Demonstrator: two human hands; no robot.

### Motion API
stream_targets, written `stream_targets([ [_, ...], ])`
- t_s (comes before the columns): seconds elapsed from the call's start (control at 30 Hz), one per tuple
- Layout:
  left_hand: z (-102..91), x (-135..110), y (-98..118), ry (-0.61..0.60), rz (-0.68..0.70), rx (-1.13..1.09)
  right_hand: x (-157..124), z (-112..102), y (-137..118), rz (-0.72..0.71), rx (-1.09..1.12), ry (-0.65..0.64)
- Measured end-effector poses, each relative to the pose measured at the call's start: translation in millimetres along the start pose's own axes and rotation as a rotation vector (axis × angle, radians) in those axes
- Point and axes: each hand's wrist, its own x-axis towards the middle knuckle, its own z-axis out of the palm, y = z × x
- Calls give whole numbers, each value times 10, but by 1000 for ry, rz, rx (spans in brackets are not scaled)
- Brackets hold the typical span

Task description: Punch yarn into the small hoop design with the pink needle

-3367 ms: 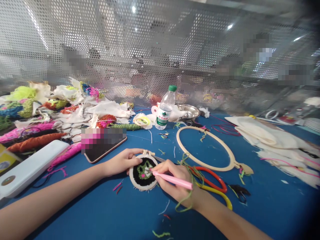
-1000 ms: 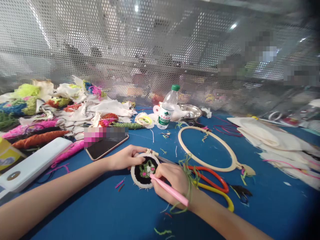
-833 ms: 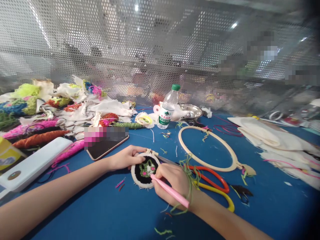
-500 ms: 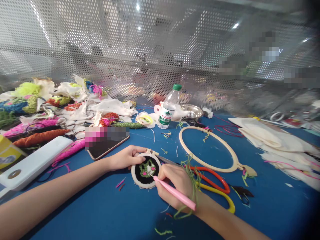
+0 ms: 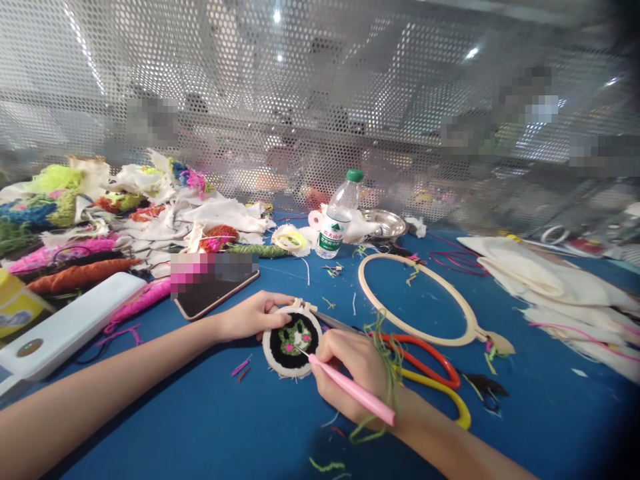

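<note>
The small hoop (image 5: 270,360) is pinched by fingers of the left hand (image 5: 255,315). The pink tool (image 5: 353,390), tip at the stitching (image 5: 288,339), is gripped by fingers of the right hand (image 5: 354,363).

Craft workspace, yarn (image 5: 83,275), fabric (image 5: 537,270), hoop (image 5: 469,315)

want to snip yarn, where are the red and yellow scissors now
In the head view, the scissors lie on the blue table, right of centre, partly behind the right hand, nearer than the large hoop.
</note>
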Motion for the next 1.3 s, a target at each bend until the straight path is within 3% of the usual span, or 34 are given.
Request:
stream_targets([
  [0.3, 2, -3, -8, 1, -1, -5, -26, -5, 7, 34, 17, -14],
  [0.6, -2, 2, -11, -7, 11, 4, 16, -23, -10, 215, 61, -50],
  [1.3, -3, 4, -27, -3, -9, -5, -7, -2, 35, 312, 86, -35],
])
